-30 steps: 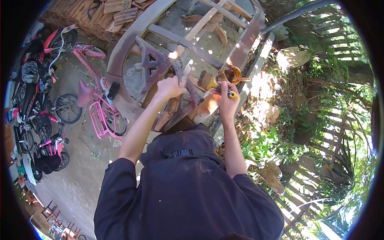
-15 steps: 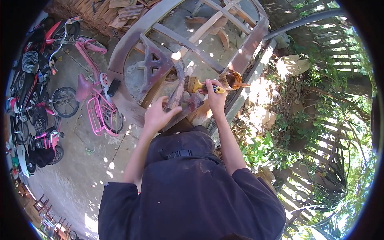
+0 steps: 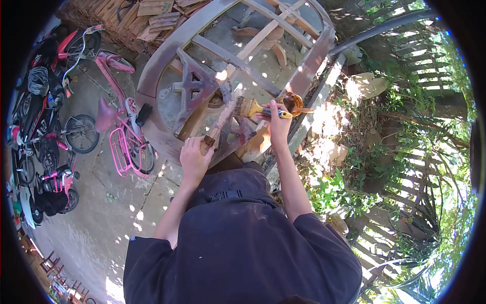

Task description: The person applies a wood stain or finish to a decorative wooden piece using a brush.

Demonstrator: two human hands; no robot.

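A paintbrush (image 3: 246,107) with a yellow handle is gripped in my right hand (image 3: 278,126), its bristles pointing left against the upper part of a carved wooden piece (image 3: 221,121). My left hand (image 3: 195,159) has its fingers closed over the near end of that piece, close to my waist. Just beyond my right hand sits a container of brown liquid (image 3: 292,102), stained round its rim, with a stick-like handle jutting to the right. Beneath all this lies a large curved wooden frame (image 3: 167,53) with crossed slats, its surface patchy purple-brown. A triangular cut-out panel (image 3: 195,91) rests on the frame's left part.
Left on the concrete stand a pink bicycle (image 3: 119,109) and several other bikes and motorbikes. Stacked wood pieces (image 3: 162,20) lie at the back. Leafy plants (image 3: 334,195) and a slatted fence (image 3: 422,76) border the right side, with a dark hose-like tube (image 3: 379,33) above.
My left hand has come down toward me and closed on the near end of the carved piece, from spread fingers. The brush has shifted slightly right, still in my right hand.
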